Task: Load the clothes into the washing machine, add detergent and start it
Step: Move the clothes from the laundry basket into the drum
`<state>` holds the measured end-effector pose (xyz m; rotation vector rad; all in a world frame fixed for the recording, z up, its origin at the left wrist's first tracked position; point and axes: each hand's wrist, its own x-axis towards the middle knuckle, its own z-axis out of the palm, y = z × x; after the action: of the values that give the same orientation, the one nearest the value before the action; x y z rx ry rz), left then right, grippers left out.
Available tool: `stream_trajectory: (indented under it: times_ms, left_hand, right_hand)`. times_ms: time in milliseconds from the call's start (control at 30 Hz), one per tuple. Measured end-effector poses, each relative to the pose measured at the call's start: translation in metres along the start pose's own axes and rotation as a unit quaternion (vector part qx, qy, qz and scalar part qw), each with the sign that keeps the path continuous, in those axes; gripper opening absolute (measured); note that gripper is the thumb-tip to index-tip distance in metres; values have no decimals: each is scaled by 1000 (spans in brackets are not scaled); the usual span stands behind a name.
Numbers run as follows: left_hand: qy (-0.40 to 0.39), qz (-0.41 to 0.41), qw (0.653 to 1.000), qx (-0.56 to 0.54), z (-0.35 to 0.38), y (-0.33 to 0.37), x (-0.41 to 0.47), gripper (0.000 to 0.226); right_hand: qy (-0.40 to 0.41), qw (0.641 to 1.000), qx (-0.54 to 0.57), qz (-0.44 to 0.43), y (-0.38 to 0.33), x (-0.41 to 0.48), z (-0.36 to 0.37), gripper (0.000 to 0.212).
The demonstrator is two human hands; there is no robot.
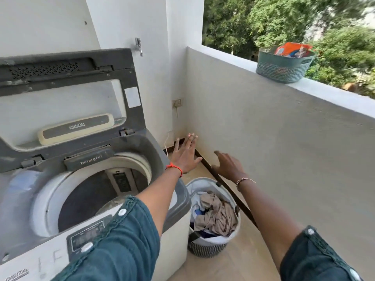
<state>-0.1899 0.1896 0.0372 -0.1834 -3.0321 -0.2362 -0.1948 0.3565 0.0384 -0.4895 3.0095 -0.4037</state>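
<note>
A top-loading washing machine (178,201) stands at the left with its lid (67,94) raised; the drum (89,199) looks dark and I see no clothes in it. A drawer marked Detergent (90,160) sits at the drum's back rim. To the machine's right on the floor a round laundry basket (205,245) holds crumpled clothes (217,213), beige on top. My left hand (185,154) is stretched out above the machine's right edge, fingers spread, holding nothing. My right hand (228,164) hovers open above the basket, near the wall. A detergent packet (293,49) lies in a teal basket (282,68).
The teal basket rests on the ledge (336,94) of the balcony wall at the upper right, with trees behind. The wall runs close along the right side. A wall socket (177,103) with a cord is in the corner. Beige floor lies before the laundry basket.
</note>
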Motion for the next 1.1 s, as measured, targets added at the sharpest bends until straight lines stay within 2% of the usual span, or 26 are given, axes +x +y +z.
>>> stream_trajectory:
  times_ms: [233,333,533,667,733,833,967,1100]
  left_hand:
    - [-46,13,999,-14,78,56,70,83]
    - [-58,32,998,10,106,56,65,84]
    - [-130,53,990,8,218,59,88,82]
    - [-160,81,984,0,303,51,94,78]
    - [-162,91,983,2,342,48,95,78]
    - [-194,99,976,20,396,41,92,83]
    - [-215,126,967,58,460,31,88,76]
    - [-235,137,958,95,501,32,90,89]
  right_hand:
    - [-50,999,-11,1,95,42,36,50]
    - [-56,998,-26,-23,107,41,60,51]
    - [-96,995,12,-30,171,75,164,63]
    - [-124,992,-10,-7,199,82,234,78]
    - [-132,991,16,2,216,86,273,81]
    - [-181,983,37,12,233,89,326,80]
    - [-223,974,27,21,247,83,389,92]
    - [-235,971,24,33,259,75,428,96]
